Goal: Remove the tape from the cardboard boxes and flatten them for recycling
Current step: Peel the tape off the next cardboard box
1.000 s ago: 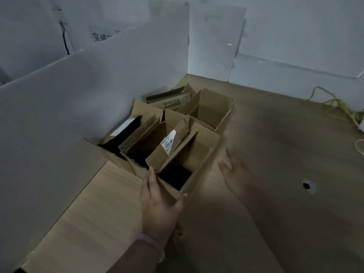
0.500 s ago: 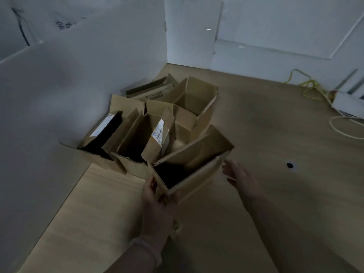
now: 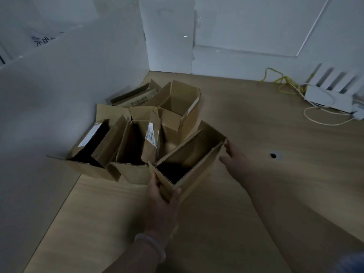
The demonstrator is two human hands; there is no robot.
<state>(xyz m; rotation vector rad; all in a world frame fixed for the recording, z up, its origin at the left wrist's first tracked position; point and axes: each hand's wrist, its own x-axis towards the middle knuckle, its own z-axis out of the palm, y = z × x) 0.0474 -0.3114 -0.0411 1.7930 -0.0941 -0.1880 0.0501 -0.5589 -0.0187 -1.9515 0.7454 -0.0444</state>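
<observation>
Several open brown cardboard boxes crowd the left side of a wooden table. The nearest box is tilted with its open top facing me, its inside dark. My left hand grips its near corner, thumb on the outer wall and fingers on the other side. My right hand is open, its fingertips touching or almost touching the box's far right corner. Behind it stand a box with a white label on a flap, a box with a long white label and a taller open box.
White panels wall the table on the left and back. A flattened box lies against the left panel. At the far right sit a white device with yellow and white cables. A round hole is in the tabletop.
The nearest box has been pulled out of the cluster toward me and tilted. My right hand has moved up to its far right corner. The view has shifted right.
</observation>
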